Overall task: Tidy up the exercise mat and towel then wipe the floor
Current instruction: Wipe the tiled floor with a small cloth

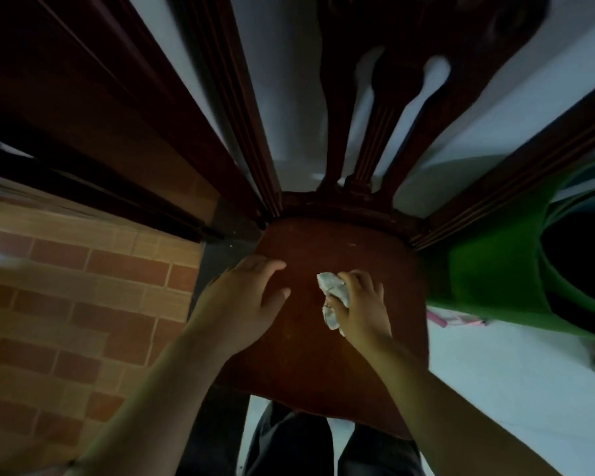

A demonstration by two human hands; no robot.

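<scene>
1. The left hand (251, 304) lies flat on the brown seat (323, 365) of a wooden chair. Its fingers are straight and a little spread. It holds nothing.
2. The right hand (361, 304) is curled round a white cloth (334, 290). The cloth is all scrunched up. It sticks out past the thumb side of the hand.
3. The cloth and the right hand are on the seat, close to the middle. The two hands are near each other but do not touch.
4. Both bare arms reach in from the bottom of the view, one from each side.
5. The chair back (368, 139) stands up behind the seat. It is dark wood with cut-out shapes and thin lines carved in it.
6. A white wall (282, 97) shows through the gaps in the chair back.
7. Dark legs in trousers (289, 441) are just below the front edge of the seat.
8. On the left is a floor with a brick pattern (66, 286) in red and tan.
9. Above the bricks is a big dark wooden frame (83, 97), just beside the chair.
10. On the right is a green plastic thing (488, 269) with a dark hole in it. It stands right next to the chair. I cannot tell what it is.
11. A small pink thing (457, 318) lies under the green thing, on the white floor (495, 365).
</scene>
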